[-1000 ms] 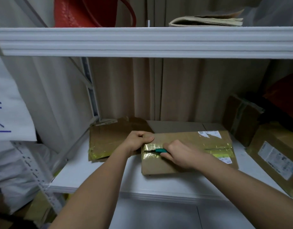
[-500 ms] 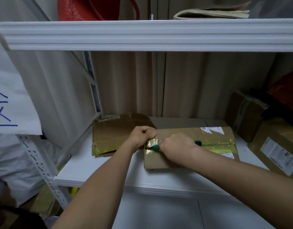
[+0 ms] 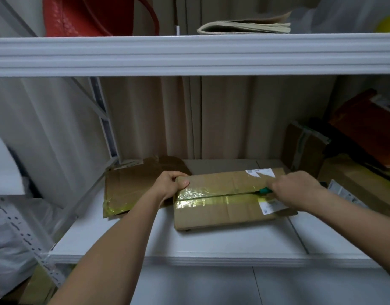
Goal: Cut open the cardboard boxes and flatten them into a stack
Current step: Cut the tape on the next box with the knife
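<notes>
A flat brown cardboard box (image 3: 220, 211) sealed with yellowish tape lies on the white shelf (image 3: 189, 243). A dark slit runs along its taped top seam from the left end toward the right. My left hand (image 3: 171, 184) grips the box's left end, thumb on top. My right hand (image 3: 296, 190) is closed on a green-handled cutter (image 3: 264, 190) whose tip sits in the seam near the box's right end. A flattened cardboard piece (image 3: 128, 186) with yellow tape lies on the shelf to the left.
More sealed boxes (image 3: 302, 148) and a larger box (image 3: 361, 190) crowd the right end of the shelf, with an orange-red package (image 3: 365, 126) above them. A beige curtain hangs behind. The upper shelf (image 3: 189, 53) holds a red bag (image 3: 88, 16) and a folded paper bag (image 3: 244, 27).
My right hand has drawn the cutter along the tape seam from the left end to the right end, leaving a slit behind. The left hand kept hold of the box's left end.
</notes>
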